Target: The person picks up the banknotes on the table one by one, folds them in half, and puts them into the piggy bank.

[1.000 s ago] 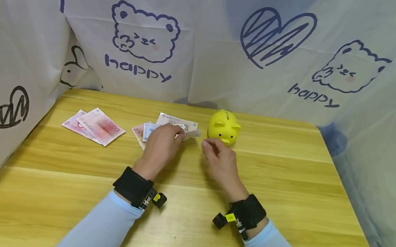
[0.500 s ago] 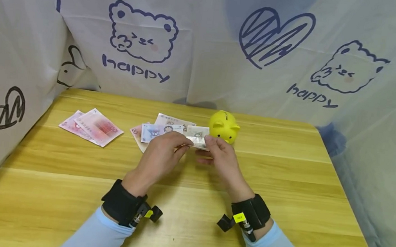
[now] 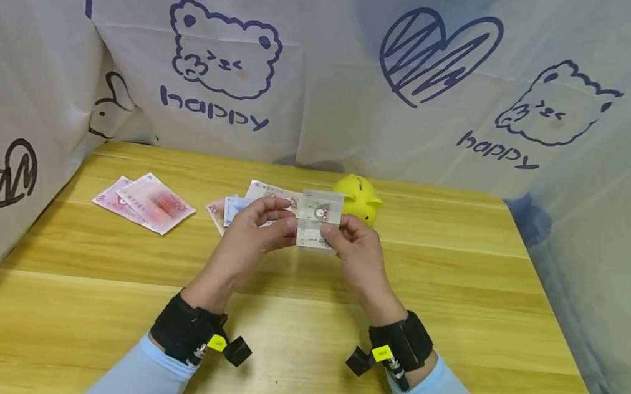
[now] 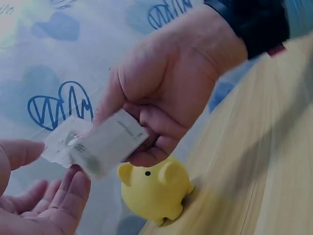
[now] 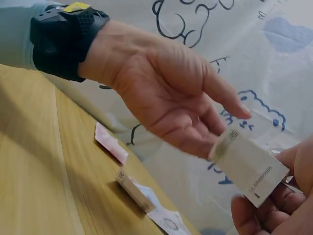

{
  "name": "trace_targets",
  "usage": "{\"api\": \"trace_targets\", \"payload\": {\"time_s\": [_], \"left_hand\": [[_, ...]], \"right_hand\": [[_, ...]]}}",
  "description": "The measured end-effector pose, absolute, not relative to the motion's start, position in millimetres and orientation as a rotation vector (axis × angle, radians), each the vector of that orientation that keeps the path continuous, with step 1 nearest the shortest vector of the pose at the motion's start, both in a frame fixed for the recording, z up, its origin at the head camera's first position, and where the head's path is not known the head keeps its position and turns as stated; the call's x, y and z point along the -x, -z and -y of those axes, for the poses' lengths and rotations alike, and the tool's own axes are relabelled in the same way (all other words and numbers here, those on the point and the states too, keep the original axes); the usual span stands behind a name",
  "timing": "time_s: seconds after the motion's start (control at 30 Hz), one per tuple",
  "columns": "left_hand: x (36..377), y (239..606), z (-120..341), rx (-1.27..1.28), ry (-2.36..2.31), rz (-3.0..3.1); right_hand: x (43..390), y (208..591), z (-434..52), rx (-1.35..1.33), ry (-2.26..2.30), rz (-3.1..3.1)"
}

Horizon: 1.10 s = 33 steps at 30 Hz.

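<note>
— What are the two hands doing?

— Both hold one small folded paper banknote, pale grey-white (image 3: 319,219), up above the yellow wooden table (image 3: 304,321), just in front of a glossy yellow plastic piggy bank (image 3: 361,199). The left hand (image 3: 252,235) pinches its left edge between thumb and fingertips; the right hand (image 3: 357,252) curls its fingers round the right edge. The paper looks thin and a little creased, doubled over on itself.

— Is the note touching the pig?

— No — it is in the air, near the pig's snout. From the left wrist camera the note (image 4: 95,142) hangs just above the round pig (image 4: 155,190), which stands on its stubby feet. Whether anything lies inside the pig cannot be seen.

— How many other notes are there?

— A loose overlapping heap of flat banknotes (image 3: 247,205) lies behind the left hand; three seem to show, though the hand hides part of it. Well to the left lie two pink hundred-value banknotes (image 3: 146,202), one overlapping the other.

— And around the table?

— A soft white cloth backdrop (image 3: 327,66) printed with blue bears, hearts and the word "happy".
</note>
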<state>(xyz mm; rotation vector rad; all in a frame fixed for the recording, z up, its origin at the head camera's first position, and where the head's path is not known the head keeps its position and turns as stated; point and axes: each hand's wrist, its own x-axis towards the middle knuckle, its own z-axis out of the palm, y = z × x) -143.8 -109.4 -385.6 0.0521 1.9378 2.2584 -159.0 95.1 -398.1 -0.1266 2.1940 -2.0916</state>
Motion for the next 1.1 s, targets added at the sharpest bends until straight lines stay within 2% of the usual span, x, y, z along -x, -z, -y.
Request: {"api": "trace_targets", "payload": {"time_s": [0.1, 0.37, 0.63, 0.77, 0.97, 1.1], "left_hand": [[144, 387, 107, -0.036, -2.203, -1.937], [135, 394, 95, -0.019, -2.122, -2.469], [133, 393, 96, 0.080, -2.304, -2.442], [134, 394, 98, 0.019, -2.251, -2.523], [135, 400, 99, -0.178, -1.824, -2.994], [135, 400, 98, -0.203, -1.777, -2.966]], "right_hand": [[155, 396, -89, 0.204, 2.088, -2.202], [139, 400, -73, 0.267, 2.054, -2.142], [127, 406, -62, 0.320, 1.976, -2.069], [123, 406, -60, 0.340, 1.938, -2.027], [121, 399, -59, 0.378, 1.913, -2.098], [128, 394, -65, 0.319, 1.983, -2.213]]}}
